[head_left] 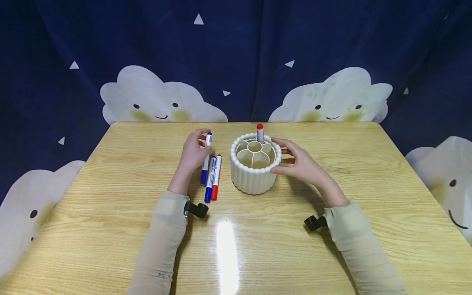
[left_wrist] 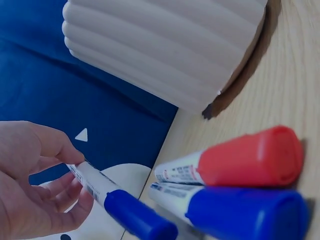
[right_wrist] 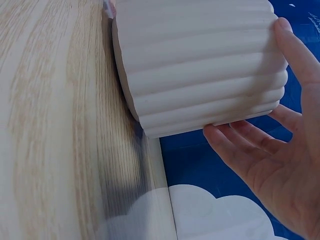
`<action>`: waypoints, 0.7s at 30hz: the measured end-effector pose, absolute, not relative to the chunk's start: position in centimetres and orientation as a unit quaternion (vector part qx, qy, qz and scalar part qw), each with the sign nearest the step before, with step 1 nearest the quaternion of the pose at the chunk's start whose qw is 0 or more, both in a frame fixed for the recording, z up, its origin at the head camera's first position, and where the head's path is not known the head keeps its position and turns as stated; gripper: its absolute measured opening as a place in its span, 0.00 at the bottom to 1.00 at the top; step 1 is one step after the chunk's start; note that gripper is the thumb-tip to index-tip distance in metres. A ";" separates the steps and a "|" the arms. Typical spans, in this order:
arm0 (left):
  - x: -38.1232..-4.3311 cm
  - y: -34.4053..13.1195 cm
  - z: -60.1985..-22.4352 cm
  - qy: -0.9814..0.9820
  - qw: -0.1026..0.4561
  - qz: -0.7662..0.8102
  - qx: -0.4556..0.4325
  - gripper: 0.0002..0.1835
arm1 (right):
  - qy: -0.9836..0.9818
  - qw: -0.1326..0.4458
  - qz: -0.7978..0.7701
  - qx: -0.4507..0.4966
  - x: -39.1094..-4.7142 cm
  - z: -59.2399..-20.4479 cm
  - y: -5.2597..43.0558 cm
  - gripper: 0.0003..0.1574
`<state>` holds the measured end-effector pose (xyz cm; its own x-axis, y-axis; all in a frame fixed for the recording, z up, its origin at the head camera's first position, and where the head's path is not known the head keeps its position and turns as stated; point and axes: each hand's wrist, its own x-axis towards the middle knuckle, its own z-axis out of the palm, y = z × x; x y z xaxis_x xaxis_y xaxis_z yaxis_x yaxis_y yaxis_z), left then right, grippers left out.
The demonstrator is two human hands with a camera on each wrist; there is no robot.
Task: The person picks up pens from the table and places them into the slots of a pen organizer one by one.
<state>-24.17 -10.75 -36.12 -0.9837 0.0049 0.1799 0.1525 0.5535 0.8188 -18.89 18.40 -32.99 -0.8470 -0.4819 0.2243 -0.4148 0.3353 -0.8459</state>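
My left hand (head_left: 193,151) pinches a blue-capped whiteboard marker (left_wrist: 92,182) between thumb and fingers, its blue cap pointing down toward me. Beside it on the table lie a second blue marker (head_left: 210,180) and a red marker (head_left: 216,178), side by side with caps toward me. A round cream pen holder (head_left: 253,180) with a beaded rim and ribbed wall stands to their right, divided into several compartments. One red marker (head_left: 260,134) stands upright in a rear compartment. My right hand (head_left: 298,162) holds the pen holder's right side, thumb near the front rim, fingers around the back.
Everything stands on a light wooden table (head_left: 110,213). A dark blue curtain (head_left: 250,61) with white clouds hangs behind its far edge. Black wrist cameras (head_left: 199,210) sit at both cuffs.
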 end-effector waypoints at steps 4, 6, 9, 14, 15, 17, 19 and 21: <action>-23.9 -10.6 -35.6 -0.869 0.089 -0.484 -0.049 0.27 | 0.815 0.032 -0.509 -0.275 -18.9 -33.0 18.4 0.47; -23.9 -10.5 -35.5 -0.864 0.096 -0.491 -0.052 0.27 | 0.813 0.031 -0.512 -0.275 -19.0 -33.2 18.5 0.47; -23.8 -10.4 -35.2 -0.858 0.113 -0.498 -0.060 0.27 | 0.814 0.029 -0.511 -0.275 -19.6 -34.0 18.9 0.47; -23.6 -10.3 -34.8 -0.850 0.132 -0.506 -0.064 0.26 | 0.818 0.027 -0.504 -0.275 -20.6 -35.4 19.4 0.48; -23.6 -10.3 -34.7 -0.848 0.133 -0.509 -0.063 0.26 | 0.819 0.026 -0.503 -0.275 -20.6 -35.5 19.4 0.48; -23.5 -10.2 -34.6 -0.845 0.134 -0.514 -0.062 0.26 | 0.819 0.027 -0.502 -0.276 -20.5 -35.3 19.3 0.48; -23.4 -10.2 -34.4 -0.843 0.135 -0.518 -0.062 0.26 | 0.817 0.028 -0.506 -0.276 -20.1 -34.8 19.1 0.48; -23.3 -10.1 -34.3 -0.842 0.136 -0.519 -0.061 0.26 | 0.814 0.030 -0.509 -0.277 -19.7 -34.2 18.8 0.47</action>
<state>-23.35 -10.15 -34.27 -0.9555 -0.0383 0.2925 0.2440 0.4548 0.8565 -19.66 18.83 -34.15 -0.8449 -0.4814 0.2333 -0.4206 0.3284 -0.8457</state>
